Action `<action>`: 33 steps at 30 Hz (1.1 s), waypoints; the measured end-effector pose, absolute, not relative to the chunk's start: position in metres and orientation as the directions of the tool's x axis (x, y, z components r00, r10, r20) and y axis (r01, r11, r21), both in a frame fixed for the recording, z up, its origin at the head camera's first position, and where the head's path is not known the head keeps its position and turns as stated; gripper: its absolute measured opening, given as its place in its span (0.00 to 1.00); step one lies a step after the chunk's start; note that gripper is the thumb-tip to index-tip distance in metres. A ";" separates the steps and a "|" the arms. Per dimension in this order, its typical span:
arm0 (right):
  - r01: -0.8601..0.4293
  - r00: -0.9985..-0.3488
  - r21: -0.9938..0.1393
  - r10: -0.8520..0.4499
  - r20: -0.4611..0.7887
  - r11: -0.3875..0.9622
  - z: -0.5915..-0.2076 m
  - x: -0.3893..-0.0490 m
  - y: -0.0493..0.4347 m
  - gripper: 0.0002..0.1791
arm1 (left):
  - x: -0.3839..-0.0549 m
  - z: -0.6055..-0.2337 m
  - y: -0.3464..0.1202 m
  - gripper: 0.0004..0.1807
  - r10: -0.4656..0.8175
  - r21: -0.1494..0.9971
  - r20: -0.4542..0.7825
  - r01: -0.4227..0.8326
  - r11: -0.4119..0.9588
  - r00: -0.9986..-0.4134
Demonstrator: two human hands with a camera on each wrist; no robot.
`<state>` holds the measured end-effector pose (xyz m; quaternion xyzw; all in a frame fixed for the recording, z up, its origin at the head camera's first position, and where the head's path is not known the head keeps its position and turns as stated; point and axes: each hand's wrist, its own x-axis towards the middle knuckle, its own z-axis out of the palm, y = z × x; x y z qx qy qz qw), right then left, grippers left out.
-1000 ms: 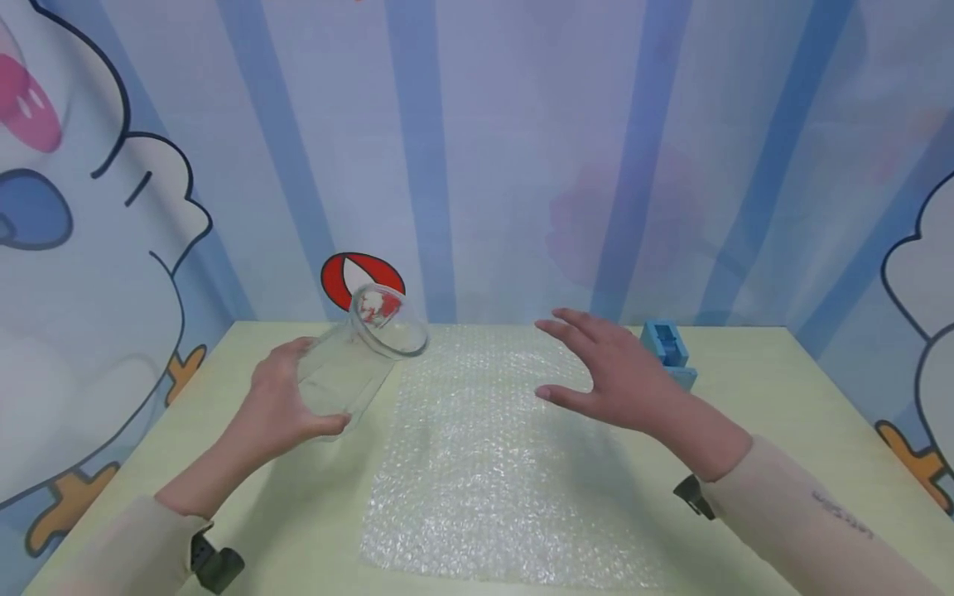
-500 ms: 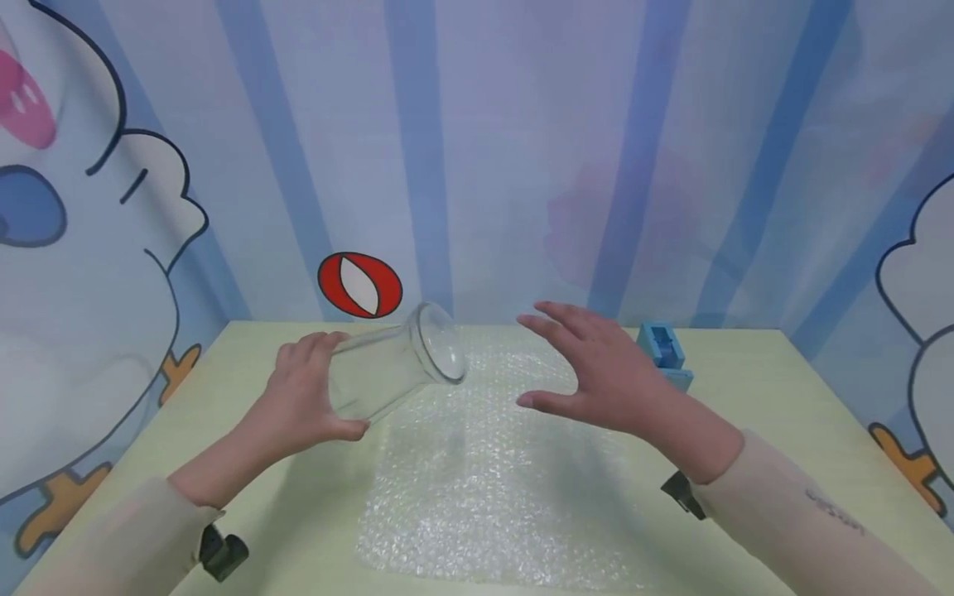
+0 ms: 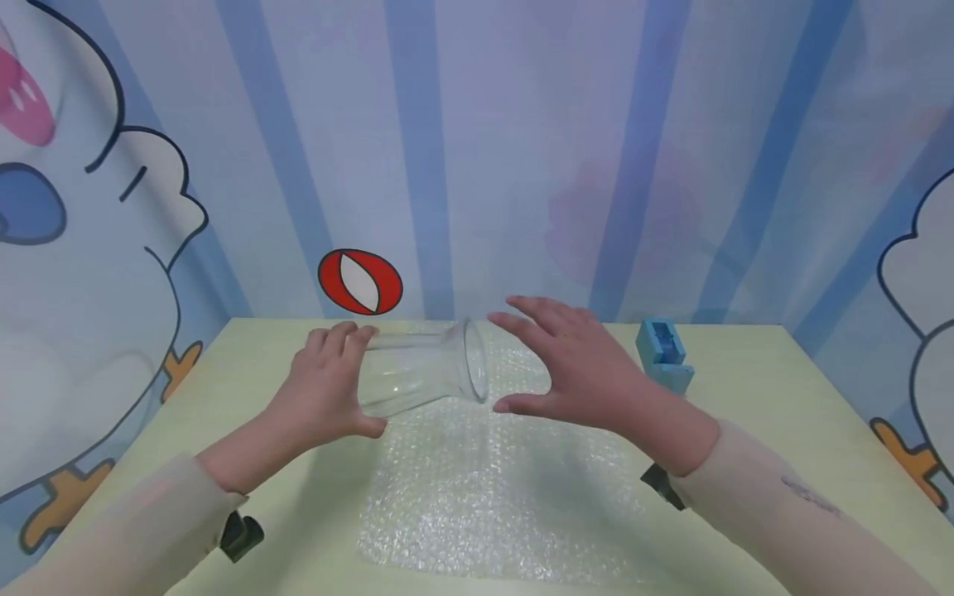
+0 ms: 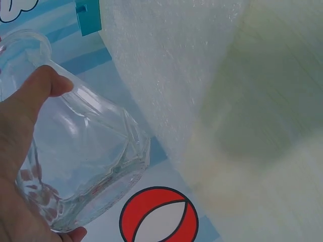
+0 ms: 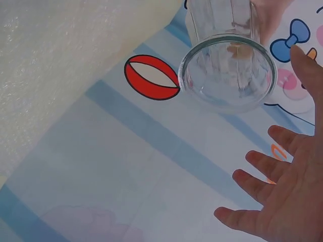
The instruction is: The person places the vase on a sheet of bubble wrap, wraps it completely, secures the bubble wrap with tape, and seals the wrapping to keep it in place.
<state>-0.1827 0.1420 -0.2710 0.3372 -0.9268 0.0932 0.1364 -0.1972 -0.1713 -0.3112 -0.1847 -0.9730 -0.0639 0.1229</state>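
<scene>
Positioning step, I'd say: left hand clamped round the clear flared glass jar, sideways over the translucent bubble-wrap sheet; right hand, fingers apart, likely needs to grip the jar next.

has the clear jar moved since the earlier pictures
Yes. In the head view, the clear jar has shifted right: its mouth overlapped the red oval a second ago and now sits to its lower right, clear of it.
</scene>
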 end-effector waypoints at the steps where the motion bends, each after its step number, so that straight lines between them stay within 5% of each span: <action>1: -0.649 -0.735 -0.072 -0.601 0.313 0.757 -0.271 -0.183 0.141 0.50 | -0.197 -0.310 -0.170 0.55 0.355 0.061 0.267 0.383 0.922 -0.896; 19: -0.591 -0.787 0.031 -0.584 0.200 0.806 -0.277 -0.186 0.121 0.53 | -0.198 -0.298 -0.127 0.58 0.498 -0.131 0.275 0.481 0.867 -0.823; 33: -0.545 -0.830 0.063 -0.549 0.098 0.836 -0.280 -0.188 0.112 0.58 | -0.196 -0.295 -0.104 0.58 0.526 -0.203 0.231 0.488 0.849 -0.819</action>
